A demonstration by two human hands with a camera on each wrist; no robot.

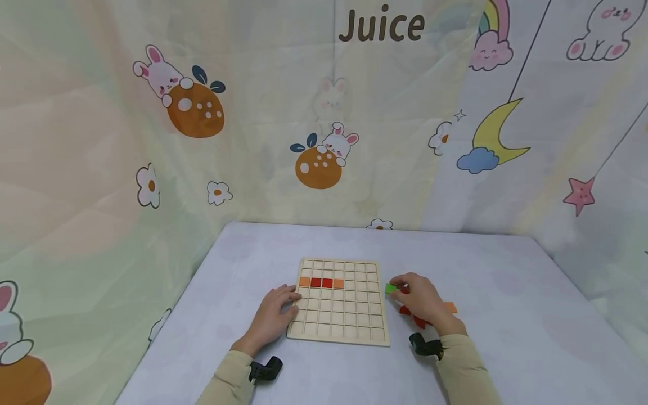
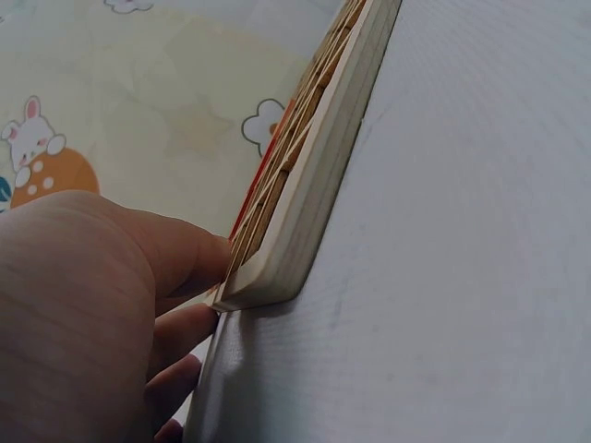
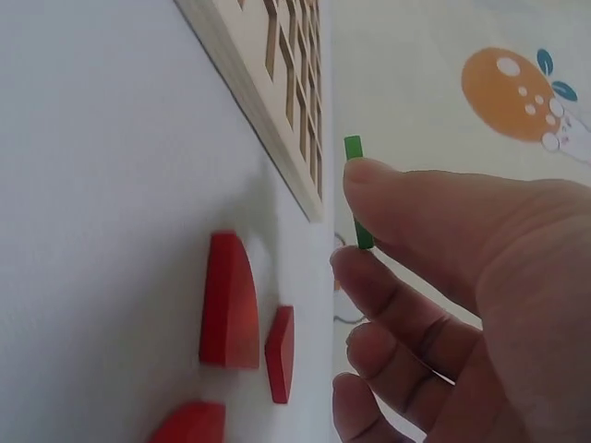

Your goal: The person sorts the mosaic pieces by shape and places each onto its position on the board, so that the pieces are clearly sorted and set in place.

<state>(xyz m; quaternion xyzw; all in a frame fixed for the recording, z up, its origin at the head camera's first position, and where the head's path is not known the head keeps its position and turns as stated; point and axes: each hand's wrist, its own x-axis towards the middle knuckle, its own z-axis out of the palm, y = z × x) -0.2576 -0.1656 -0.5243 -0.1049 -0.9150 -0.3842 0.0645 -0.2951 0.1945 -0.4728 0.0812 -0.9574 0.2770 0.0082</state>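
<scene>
From my end of the feed, the right hand (image 1: 420, 295) has its fingers (image 3: 369, 180) drawn together on a small green tile (image 1: 390, 288), pinched between thumb and index fingertip. The other fingers bend loosely alongside and hold nothing I can make out. In the right wrist view I see the tile edge-on as a thin, flat, bright green strip, its ends sticking out past the thumb. It sits just beside the right edge of the wooden board (image 1: 349, 326), apart from it.

My left hand's view is calmer: the left hand (image 1: 273, 315) lies at the board's left edge, relaxed, thumb and fingers spread a little apart, their tips touching the rim without curling around it.

The board is pale wood, split into a grid of square cells by thin lines, and lies flat on the counter (image 1: 253, 253) between both sets of fingers. Just ahead and to the right of the left fingertips, four tiles make a line across it: an orange tile (image 1: 304, 281), two red tiles (image 1: 327, 283) side by side, then another orange tile (image 1: 338, 284).

Under and beside the right fingers I find several red pieces (image 1: 420, 322) lying loose, one with a curved side. A loose orange piece (image 1: 450, 307) pokes out to the right of that hand.
</scene>
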